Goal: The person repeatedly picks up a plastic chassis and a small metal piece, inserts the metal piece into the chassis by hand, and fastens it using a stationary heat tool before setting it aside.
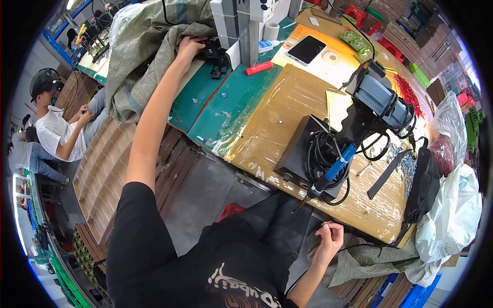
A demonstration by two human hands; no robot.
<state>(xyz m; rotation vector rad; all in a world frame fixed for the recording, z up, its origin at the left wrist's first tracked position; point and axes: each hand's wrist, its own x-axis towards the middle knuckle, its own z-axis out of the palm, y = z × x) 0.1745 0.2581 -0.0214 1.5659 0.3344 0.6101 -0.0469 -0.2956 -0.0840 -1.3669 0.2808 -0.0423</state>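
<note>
My left hand (190,50) stretches to the far side of the table, beside a woven sack (146,66). Its fingers close at the edge of a pile of black plastic parts (217,55); the fingertips are partly hidden there. Close to the table's front edge, my right hand (329,242) is held with thumb and fingertips pinched together. Something tiny may be between them, too small to name. A blue-handled soldering iron (339,163) lies over a black box (298,154) with coiled black cable, just beyond my right hand.
On the table lie a phone (306,50), a red tube-shaped object (259,68), a small glue bottle (267,45) and a black-and-grey device (380,95). A metal post (241,31) rises at the back. A black pouch (425,179) and plastic bags (452,215) sit right. Another person (64,126) sits at left.
</note>
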